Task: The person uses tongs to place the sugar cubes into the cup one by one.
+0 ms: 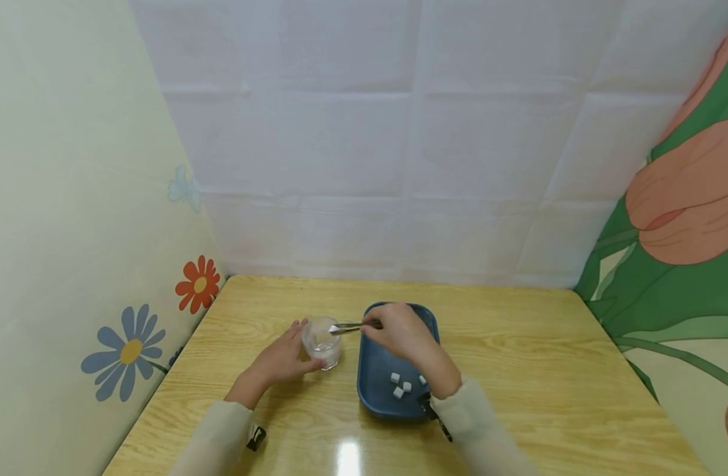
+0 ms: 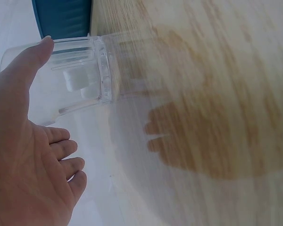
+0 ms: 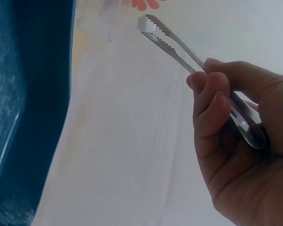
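My left hand (image 1: 286, 357) steadies a clear glass (image 2: 80, 96) standing on the table, its thumb along one side and its fingers round the other. White cubes (image 2: 75, 77) lie inside, low near the base. Metal tongs (image 3: 179, 52) with serrated tips are pinched in my right hand (image 3: 245, 113), and their tips grip another white cube (image 3: 146, 23). In the head view, that cube and the tong tips overlap the glass's right rim. Below my right wrist, several white cubes (image 1: 398, 393) lie in a dark blue tray (image 1: 372, 377).
The wooden table (image 1: 518, 370) extends to both sides of the tray. A white sheet (image 1: 352, 145) hangs behind it, with flower-patterned sheets at the left and right. The tray stands just right of the glass, under my right forearm.
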A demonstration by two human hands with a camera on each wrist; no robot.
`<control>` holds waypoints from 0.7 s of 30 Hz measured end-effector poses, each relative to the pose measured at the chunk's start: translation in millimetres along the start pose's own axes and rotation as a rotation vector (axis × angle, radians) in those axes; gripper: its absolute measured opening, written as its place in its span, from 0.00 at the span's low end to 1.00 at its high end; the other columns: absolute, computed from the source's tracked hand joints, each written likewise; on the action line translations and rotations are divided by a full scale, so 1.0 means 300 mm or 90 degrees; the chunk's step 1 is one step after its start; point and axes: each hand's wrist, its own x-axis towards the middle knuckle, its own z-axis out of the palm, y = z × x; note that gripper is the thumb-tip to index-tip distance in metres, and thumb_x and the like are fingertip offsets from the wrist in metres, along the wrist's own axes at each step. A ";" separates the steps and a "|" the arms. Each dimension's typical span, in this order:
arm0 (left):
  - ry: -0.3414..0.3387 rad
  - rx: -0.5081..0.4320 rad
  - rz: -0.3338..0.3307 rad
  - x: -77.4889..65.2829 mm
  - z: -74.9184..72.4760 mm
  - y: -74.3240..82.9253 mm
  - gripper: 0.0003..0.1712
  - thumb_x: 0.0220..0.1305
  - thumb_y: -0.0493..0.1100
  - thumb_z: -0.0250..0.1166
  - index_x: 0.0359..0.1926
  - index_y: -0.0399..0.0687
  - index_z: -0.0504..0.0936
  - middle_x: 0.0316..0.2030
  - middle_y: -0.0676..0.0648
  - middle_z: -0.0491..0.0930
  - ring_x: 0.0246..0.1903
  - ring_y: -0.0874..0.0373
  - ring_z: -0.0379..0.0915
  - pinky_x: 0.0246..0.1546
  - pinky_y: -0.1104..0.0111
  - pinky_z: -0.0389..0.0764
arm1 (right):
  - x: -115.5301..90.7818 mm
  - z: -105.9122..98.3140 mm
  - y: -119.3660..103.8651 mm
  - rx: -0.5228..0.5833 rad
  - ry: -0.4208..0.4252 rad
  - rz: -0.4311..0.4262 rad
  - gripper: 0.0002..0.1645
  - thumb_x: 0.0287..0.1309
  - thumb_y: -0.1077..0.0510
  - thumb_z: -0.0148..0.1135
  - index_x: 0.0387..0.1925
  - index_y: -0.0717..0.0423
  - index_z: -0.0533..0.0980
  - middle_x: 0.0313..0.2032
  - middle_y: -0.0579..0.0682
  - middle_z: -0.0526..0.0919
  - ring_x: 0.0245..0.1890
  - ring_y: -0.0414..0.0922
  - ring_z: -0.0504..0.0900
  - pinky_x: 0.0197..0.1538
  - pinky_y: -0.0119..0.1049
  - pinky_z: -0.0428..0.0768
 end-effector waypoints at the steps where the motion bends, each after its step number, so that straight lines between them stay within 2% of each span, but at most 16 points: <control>1: -0.001 0.001 -0.001 0.000 0.000 -0.001 0.62 0.48 0.75 0.59 0.72 0.42 0.49 0.71 0.43 0.49 0.71 0.47 0.42 0.64 0.50 0.58 | 0.002 0.003 -0.003 0.000 -0.001 0.000 0.10 0.60 0.53 0.61 0.38 0.52 0.84 0.32 0.44 0.85 0.26 0.33 0.78 0.30 0.29 0.76; 4: 0.001 0.003 0.000 0.001 0.001 -0.002 0.62 0.48 0.75 0.60 0.72 0.42 0.49 0.71 0.43 0.50 0.71 0.47 0.42 0.65 0.50 0.58 | 0.010 0.013 -0.010 -0.001 -0.007 0.002 0.10 0.59 0.53 0.61 0.38 0.51 0.84 0.32 0.44 0.85 0.25 0.33 0.78 0.29 0.29 0.76; 10: 0.003 -0.001 -0.001 -0.004 -0.005 0.005 0.62 0.47 0.75 0.60 0.72 0.42 0.50 0.71 0.42 0.50 0.71 0.46 0.43 0.64 0.49 0.58 | 0.023 0.038 -0.018 -0.012 -0.018 0.000 0.10 0.59 0.52 0.61 0.39 0.50 0.84 0.35 0.43 0.85 0.31 0.35 0.81 0.33 0.29 0.78; 21: 0.003 0.003 0.005 -0.007 -0.010 0.008 0.61 0.48 0.75 0.60 0.72 0.44 0.50 0.71 0.42 0.50 0.70 0.46 0.43 0.64 0.49 0.58 | 0.051 0.075 -0.033 -0.024 -0.020 0.001 0.07 0.58 0.52 0.62 0.34 0.48 0.84 0.29 0.41 0.84 0.24 0.31 0.77 0.27 0.27 0.75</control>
